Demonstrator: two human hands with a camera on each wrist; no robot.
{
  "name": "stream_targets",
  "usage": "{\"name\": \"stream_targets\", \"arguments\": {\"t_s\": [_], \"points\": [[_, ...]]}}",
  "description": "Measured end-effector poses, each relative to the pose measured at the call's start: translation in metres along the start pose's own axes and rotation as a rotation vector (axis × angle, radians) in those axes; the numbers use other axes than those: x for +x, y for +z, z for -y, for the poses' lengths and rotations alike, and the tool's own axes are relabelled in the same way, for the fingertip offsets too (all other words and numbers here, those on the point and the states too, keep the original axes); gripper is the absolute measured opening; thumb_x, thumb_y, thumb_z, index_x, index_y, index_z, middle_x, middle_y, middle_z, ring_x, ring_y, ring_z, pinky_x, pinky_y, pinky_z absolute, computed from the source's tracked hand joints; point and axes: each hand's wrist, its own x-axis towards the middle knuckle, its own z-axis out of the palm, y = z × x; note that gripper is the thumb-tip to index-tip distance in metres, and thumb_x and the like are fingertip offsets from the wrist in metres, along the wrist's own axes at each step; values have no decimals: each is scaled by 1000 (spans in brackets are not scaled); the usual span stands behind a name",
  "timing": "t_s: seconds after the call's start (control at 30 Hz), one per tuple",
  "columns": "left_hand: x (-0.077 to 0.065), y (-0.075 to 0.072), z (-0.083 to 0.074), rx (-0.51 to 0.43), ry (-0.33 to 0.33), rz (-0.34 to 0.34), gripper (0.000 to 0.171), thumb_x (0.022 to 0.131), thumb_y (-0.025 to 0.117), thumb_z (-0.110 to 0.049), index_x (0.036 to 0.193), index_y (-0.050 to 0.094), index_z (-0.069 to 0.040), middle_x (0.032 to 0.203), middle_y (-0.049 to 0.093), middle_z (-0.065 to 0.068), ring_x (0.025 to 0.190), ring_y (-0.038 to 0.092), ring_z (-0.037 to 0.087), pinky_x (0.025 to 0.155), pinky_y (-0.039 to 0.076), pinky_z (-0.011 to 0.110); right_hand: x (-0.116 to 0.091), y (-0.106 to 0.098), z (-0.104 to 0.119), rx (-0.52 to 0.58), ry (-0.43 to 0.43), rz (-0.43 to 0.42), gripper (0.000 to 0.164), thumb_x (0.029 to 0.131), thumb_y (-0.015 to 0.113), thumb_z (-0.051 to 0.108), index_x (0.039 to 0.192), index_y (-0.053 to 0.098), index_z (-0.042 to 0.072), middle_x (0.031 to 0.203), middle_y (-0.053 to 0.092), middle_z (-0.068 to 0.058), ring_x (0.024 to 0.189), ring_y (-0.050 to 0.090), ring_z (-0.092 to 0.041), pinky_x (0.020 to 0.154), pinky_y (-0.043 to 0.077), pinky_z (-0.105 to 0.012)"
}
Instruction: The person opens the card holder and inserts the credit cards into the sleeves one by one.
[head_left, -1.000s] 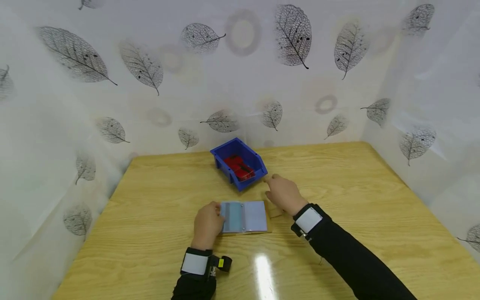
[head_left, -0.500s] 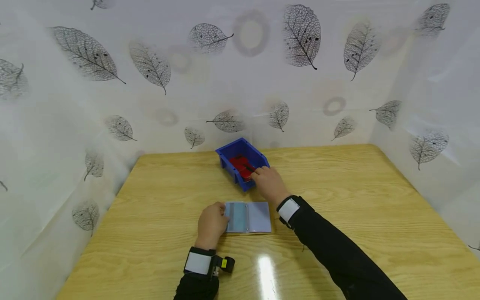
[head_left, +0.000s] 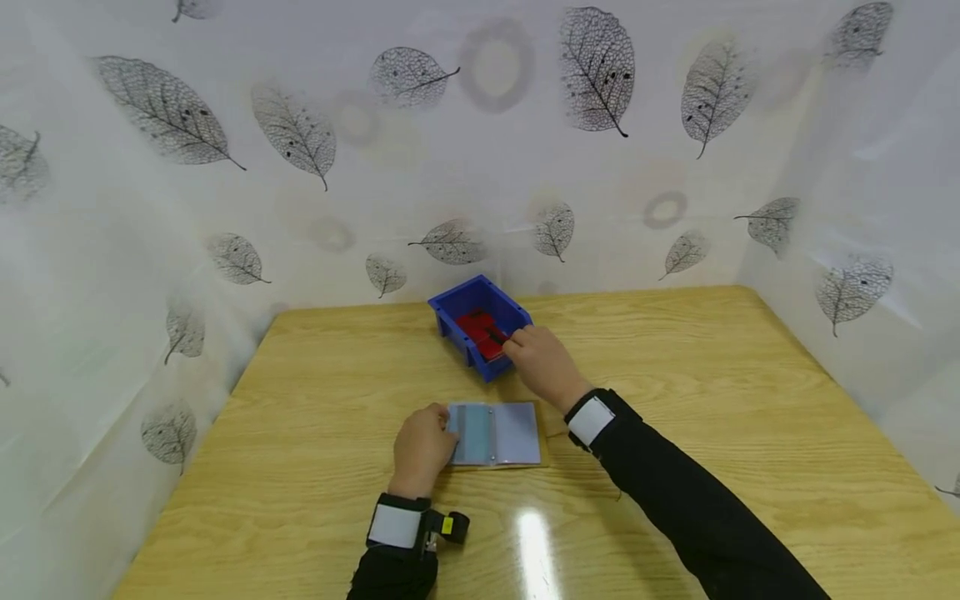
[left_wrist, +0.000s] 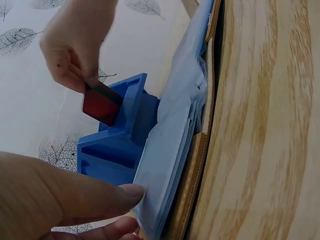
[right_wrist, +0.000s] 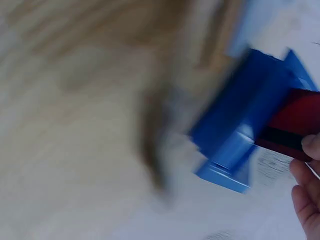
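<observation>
A small card holder (head_left: 517,433) lies spread on the table, with clear bluish sleeves (left_wrist: 167,150) over a brown cover. At its left edge my left hand (head_left: 420,450) pinches the sleeves, the thumb on top and the fingers partly hidden below. My right hand (head_left: 546,365) is over the front of a blue plastic bin (head_left: 471,293). Between its thumb and fingers it pinches a red card with a black stripe (right_wrist: 300,117), whose far end is still within the bin. More red cards (head_left: 478,323) lie inside.
The wooden table (head_left: 330,383) runs back to a pale curtain (head_left: 495,167) printed with leaves, which also closes off both sides. The bin stands just behind the card holder. Straps with small devices sit on both wrists.
My right hand has moved left from beside the bin's front corner to over its front, where it now pinches a red card. The left hand has stayed at the card holder's edge.
</observation>
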Motion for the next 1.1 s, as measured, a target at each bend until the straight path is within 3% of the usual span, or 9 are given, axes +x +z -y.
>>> {"name": "stream_targets", "arguments": {"t_s": [0.1,0.23,0.33,0.4,0.5,0.73,0.9,1.1], "points": [[0,-2,-5,-87,71,-53,34,82,76,-12,113,69,0,103,66,15,85,63,27,68,53,41,3,-19,1,76,-15,-40,12,81,68,-7,82,72,4,77,64,-7,69,60,-21,64,52,-33],[4,-7,-16,-288,245,-185,37,87,74,-14,120,64,-1,116,61,18,98,61,31,78,54,44,7,-51,9,261,67,-15,8,85,70,-2,89,74,3,81,68,-7,73,64,-20,68,54,-32],[5,-11,-25,-388,358,-273,31,86,74,-12,115,67,-2,111,64,16,97,62,31,78,56,42,5,-72,16,413,168,50,9,86,71,2,94,74,4,86,70,-6,77,65,-19,69,55,-32],[4,-14,-30,-433,397,-308,25,86,74,-9,109,69,-2,106,67,14,94,64,29,75,57,42,3,-80,19,483,216,96,10,88,70,4,97,74,5,89,71,-6,79,66,-18,70,55,-31],[0,-18,-34,-479,414,-313,16,86,73,-5,102,70,-2,99,68,11,88,66,26,72,58,40,-1,-86,21,576,271,134,11,89,69,5,98,74,5,92,72,-5,82,66,-18,71,55,-31],[-3,-22,-36,-515,396,-264,9,84,73,-1,92,69,-3,92,68,10,77,66,23,67,57,33,-8,-88,23,706,336,115,10,88,69,3,97,74,5,91,72,-5,80,66,-17,69,54,-29],[-2,-23,-34,-506,377,-215,8,86,72,-4,92,68,-4,90,70,9,76,66,22,66,56,30,-10,-89,24,727,362,122,10,88,69,3,97,74,4,89,72,-5,78,65,-16,66,53,-27],[0,-21,-32,-510,334,-144,8,87,71,-5,95,68,-4,89,70,9,76,65,20,65,56,29,-16,-86,23,701,412,222,22,89,69,9,110,70,1,101,70,-9,86,66,-21,77,55,-38]]}}
